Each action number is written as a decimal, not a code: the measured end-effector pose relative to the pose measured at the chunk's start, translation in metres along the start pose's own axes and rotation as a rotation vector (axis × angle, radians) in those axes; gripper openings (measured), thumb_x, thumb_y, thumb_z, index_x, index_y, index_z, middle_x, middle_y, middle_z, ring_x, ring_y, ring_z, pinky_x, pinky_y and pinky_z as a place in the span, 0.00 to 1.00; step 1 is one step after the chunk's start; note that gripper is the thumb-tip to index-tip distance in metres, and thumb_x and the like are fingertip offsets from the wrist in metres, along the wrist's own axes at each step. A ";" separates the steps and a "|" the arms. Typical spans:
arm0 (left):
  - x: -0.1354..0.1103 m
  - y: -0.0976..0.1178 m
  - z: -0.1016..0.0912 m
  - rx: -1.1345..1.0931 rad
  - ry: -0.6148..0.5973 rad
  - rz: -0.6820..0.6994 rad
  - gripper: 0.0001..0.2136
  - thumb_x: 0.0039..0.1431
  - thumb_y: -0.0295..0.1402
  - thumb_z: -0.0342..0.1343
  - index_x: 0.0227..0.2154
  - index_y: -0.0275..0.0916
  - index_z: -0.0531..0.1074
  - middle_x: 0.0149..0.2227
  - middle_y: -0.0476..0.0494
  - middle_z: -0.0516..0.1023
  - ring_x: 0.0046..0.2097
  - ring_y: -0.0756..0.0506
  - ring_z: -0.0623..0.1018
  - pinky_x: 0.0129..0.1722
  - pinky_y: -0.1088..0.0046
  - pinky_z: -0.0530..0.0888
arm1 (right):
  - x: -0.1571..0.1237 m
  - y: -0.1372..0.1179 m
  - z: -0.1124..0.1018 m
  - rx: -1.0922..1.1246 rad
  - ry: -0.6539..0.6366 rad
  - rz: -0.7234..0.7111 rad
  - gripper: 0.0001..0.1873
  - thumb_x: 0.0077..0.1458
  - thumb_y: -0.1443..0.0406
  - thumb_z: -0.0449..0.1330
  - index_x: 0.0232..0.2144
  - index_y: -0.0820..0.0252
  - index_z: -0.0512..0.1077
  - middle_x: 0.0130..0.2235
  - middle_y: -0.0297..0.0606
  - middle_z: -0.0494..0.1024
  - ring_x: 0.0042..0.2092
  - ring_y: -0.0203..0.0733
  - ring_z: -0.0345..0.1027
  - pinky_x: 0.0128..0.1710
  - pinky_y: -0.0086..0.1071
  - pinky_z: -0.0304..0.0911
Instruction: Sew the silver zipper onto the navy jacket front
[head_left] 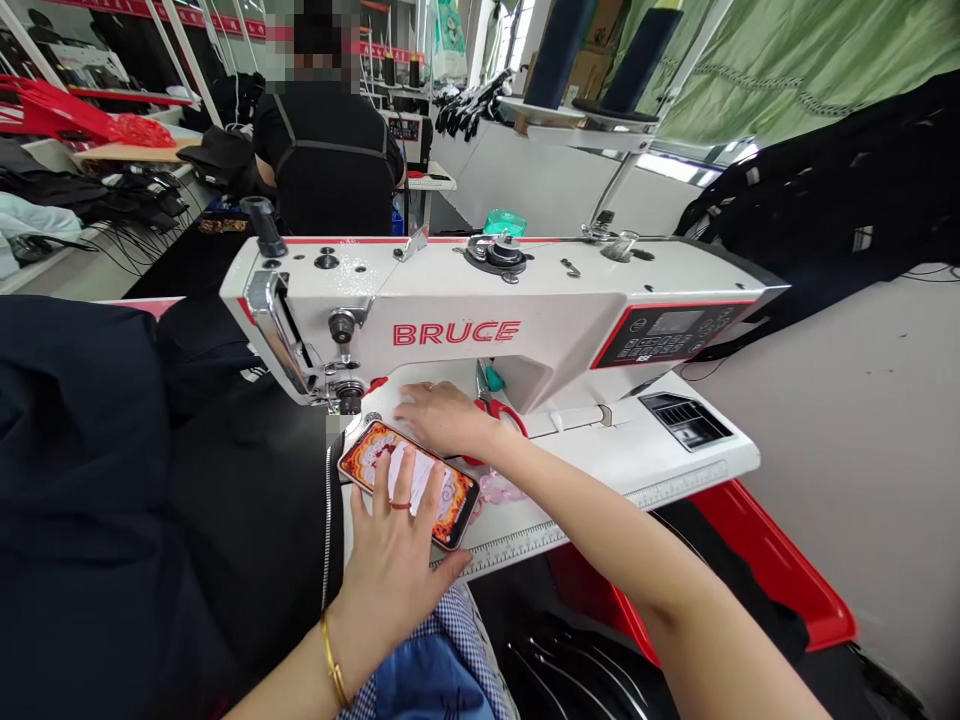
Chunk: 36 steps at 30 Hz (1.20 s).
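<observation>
My left hand (397,530) is spread over a phone (461,497) with a lit orange screen, its fingertips on the glass. The phone lies tilted on the white sewing machine bed (585,455). My right hand (442,415) reaches under the arm of the sewing machine (457,330), palm down with fingers stretched forward on the bed. Beside the right hand rest red-handled scissors (510,415), partly covered by my wrist. Dark fabric with a zipper (328,520) lies left of the phone, close to the needle area.
A red bin (787,570) with dark material stands below the bed at right. Large thread cones (559,55) sit on a stand behind the machine. A person in black (330,150) sits ahead, facing away. Dark garments (840,190) hang at right.
</observation>
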<state>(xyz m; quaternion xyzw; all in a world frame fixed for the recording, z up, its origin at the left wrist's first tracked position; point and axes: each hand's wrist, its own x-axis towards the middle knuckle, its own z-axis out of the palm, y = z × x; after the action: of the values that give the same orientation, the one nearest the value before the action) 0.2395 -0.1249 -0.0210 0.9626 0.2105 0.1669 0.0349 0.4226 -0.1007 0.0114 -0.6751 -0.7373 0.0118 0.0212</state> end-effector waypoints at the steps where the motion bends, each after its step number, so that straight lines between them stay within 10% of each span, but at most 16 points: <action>1: 0.004 -0.002 0.000 0.003 -0.017 0.011 0.37 0.49 0.51 0.51 0.59 0.38 0.50 0.61 0.28 0.47 0.60 0.25 0.47 0.49 0.41 0.55 | -0.005 0.003 0.001 -0.021 0.041 0.056 0.13 0.56 0.69 0.49 0.42 0.58 0.69 0.53 0.45 0.63 0.50 0.50 0.60 0.46 0.45 0.55; 15: 0.067 -0.047 0.000 -0.109 -0.154 0.436 0.30 0.51 0.28 0.45 0.59 0.38 0.47 0.61 0.35 0.49 0.61 0.35 0.51 0.54 0.54 0.61 | -0.162 0.040 0.023 -0.038 0.392 0.660 0.13 0.59 0.65 0.47 0.39 0.59 0.70 0.41 0.38 0.73 0.43 0.42 0.65 0.43 0.34 0.61; 24: 0.070 -0.047 0.015 -0.097 -0.096 0.454 0.30 0.56 0.47 0.45 0.59 0.42 0.46 0.60 0.35 0.50 0.60 0.34 0.54 0.51 0.51 0.63 | -0.176 0.075 0.028 -0.053 0.417 0.878 0.16 0.55 0.61 0.53 0.45 0.60 0.68 0.44 0.44 0.68 0.44 0.46 0.62 0.43 0.38 0.60; 36: 0.078 -0.051 0.032 -0.166 0.018 0.441 0.29 0.56 0.47 0.45 0.58 0.41 0.50 0.60 0.35 0.52 0.57 0.33 0.58 0.49 0.49 0.64 | -0.196 0.102 0.001 0.091 0.182 0.969 0.11 0.54 0.60 0.55 0.37 0.59 0.72 0.38 0.38 0.71 0.39 0.39 0.64 0.39 0.31 0.59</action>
<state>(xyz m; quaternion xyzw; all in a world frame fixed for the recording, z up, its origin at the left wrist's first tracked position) 0.2972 -0.0458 -0.0338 0.9776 -0.0189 0.1957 0.0747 0.5411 -0.2866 0.0028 -0.9369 -0.3328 -0.0064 0.1070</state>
